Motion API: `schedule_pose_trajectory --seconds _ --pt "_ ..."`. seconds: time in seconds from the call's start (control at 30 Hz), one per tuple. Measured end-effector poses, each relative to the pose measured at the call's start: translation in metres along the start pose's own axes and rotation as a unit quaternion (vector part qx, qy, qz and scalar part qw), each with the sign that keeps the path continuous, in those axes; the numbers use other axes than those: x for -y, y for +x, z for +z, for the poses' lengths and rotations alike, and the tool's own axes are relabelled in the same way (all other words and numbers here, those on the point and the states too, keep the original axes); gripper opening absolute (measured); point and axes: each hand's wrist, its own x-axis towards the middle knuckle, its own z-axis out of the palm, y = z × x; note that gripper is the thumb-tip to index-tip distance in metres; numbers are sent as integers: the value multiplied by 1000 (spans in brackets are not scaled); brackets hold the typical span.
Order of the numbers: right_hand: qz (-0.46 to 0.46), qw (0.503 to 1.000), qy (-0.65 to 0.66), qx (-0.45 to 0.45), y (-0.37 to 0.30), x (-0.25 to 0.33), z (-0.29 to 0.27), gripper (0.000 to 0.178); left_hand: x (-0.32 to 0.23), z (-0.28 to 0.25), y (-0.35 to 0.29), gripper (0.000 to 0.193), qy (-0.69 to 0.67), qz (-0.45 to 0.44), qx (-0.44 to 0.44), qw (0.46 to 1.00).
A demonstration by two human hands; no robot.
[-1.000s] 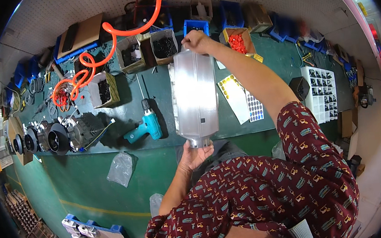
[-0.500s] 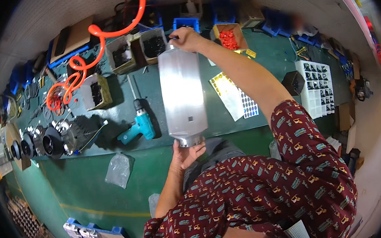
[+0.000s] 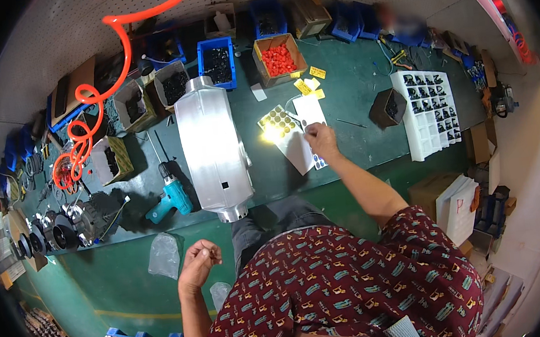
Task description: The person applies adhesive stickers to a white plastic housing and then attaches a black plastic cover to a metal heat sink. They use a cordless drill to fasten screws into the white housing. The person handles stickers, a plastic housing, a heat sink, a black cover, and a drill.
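A silvery metal cylinder housing (image 3: 214, 144) with narrower collars at both ends and a small square hole lies across the bench edge. Neither hand touches it. My left hand (image 3: 199, 263) hangs in front of the bench, fingers curled in and nothing visible in them. Over a white sheet of dark oval stickers (image 3: 308, 109), my right hand (image 3: 323, 142) has its fingertips pinched together. What they hold, if anything, is too small to tell. Beside it lies a sheet of round gold stickers (image 3: 280, 121), glaring in the light.
A teal cordless drill (image 3: 174, 198) lies left of the housing. Behind are a blue bin (image 3: 216, 63) of black parts and a box of red caps (image 3: 279, 59). To the right stand a brown box (image 3: 387, 106) and a white foam tray (image 3: 430, 114). An orange coiled hose (image 3: 126, 49) hangs at left.
Both hands have let go of the metal housing, which now rests on the bench. My right hand has moved down to the sticker sheets; my left has dropped back toward me.
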Motion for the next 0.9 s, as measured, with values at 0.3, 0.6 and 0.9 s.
schedule_pose_trajectory --seconds 0.3,0.6,0.9 --pt "22 974 -221 52 -7 69 38 81 -60 169 126 24 168 25 60 984" --pt "-9 975 -223 6 4 50 46 83 -1 179 216 18 126 -47 -105 985" --pt "53 977 191 78 36 15 18 21 28 159 249 58 287 105 -215 927"
